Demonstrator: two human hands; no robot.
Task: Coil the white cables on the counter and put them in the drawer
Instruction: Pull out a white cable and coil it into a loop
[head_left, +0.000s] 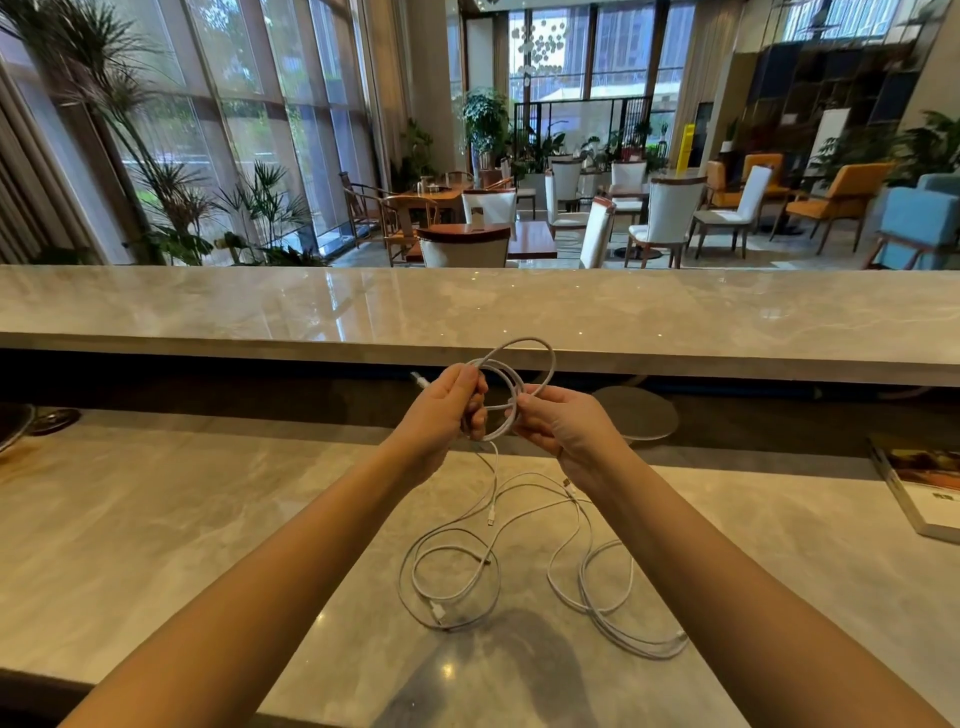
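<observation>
Both hands are raised above the marble counter (208, 519), each pinching one white cable. Her left hand (441, 410) grips the coil (519, 374) with a plug end poking out past the knuckles, and the right hand (561, 421) nips the loop's other side. From the coil, cable trails down to loose white cables (519, 561) sprawled on the counter. A book (924, 488) lies far right.

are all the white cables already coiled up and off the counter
No: only one coil is held between the left hand and right hand; loose white cables lie on the counter.
</observation>
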